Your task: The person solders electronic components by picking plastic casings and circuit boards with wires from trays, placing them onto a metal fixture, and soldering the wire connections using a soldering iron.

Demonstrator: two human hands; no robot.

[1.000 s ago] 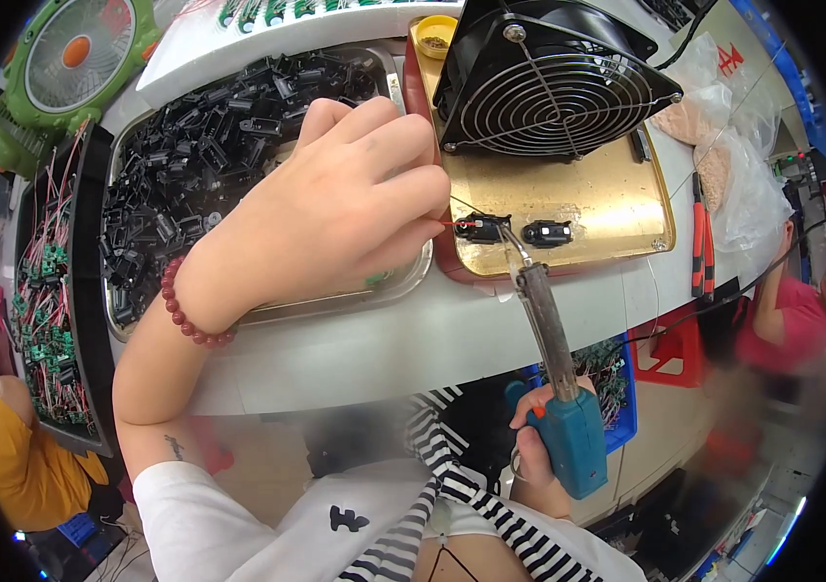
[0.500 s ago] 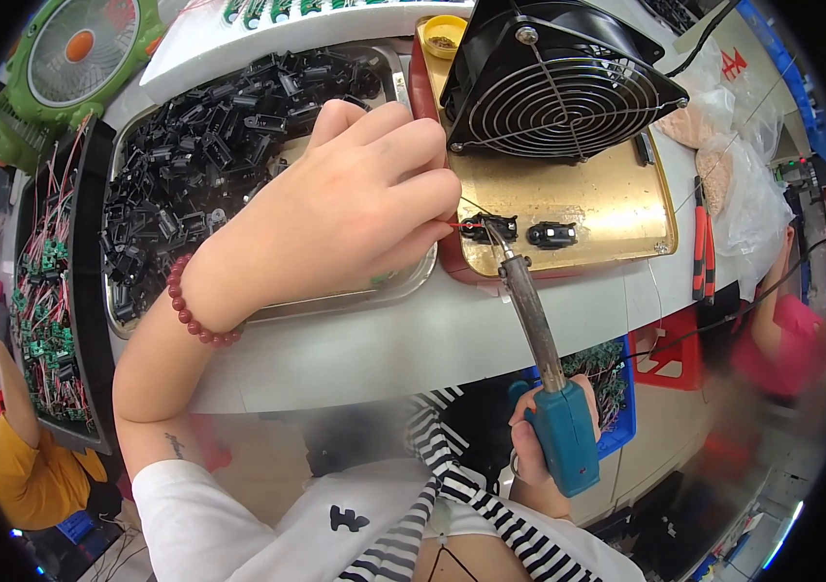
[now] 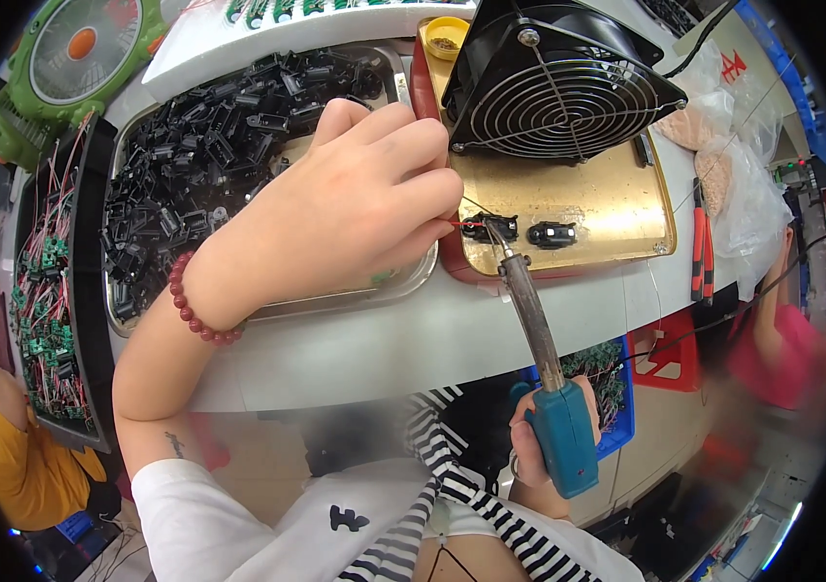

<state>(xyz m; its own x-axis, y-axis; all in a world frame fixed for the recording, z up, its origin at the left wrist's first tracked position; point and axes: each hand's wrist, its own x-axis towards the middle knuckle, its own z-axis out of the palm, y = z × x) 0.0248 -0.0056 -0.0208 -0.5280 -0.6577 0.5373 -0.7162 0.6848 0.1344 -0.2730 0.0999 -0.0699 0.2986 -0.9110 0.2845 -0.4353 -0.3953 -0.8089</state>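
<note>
Left hand (image 3: 355, 209) sits curled over the near right corner of the metal tray (image 3: 335, 306), fingers pinched tight on a thin red wire (image 3: 453, 224) that runs out at 3 o'clock to a small black part (image 3: 483, 229) on the brass plate (image 3: 607, 199). Right hand (image 3: 541, 456) is low, at 6 o'clock from that part, fist closed around the blue handle of a soldering iron (image 3: 539, 344). The iron's shaft slants up toward 11 o'clock, tip touching the black part right where the wire ends. A second black part (image 3: 552, 234) lies just beside the first, at its 3 o'clock, untouched. Black fan (image 3: 553, 87) stands on the plate at 12 o'clock from the parts, grille tilted toward the person. Tray is full of loose black plastic pieces (image 3: 199, 165), mostly at 9 to 11 o'clock of the left hand. Red bead bracelet (image 3: 194, 310) on the left wrist. Rack of green circuit boards with red wires (image 3: 44, 320) sits far out at 9 o'clock. Red-handled pliers (image 3: 703, 247) lie at 3 o'clock of the plate, well apart from the work.
</note>
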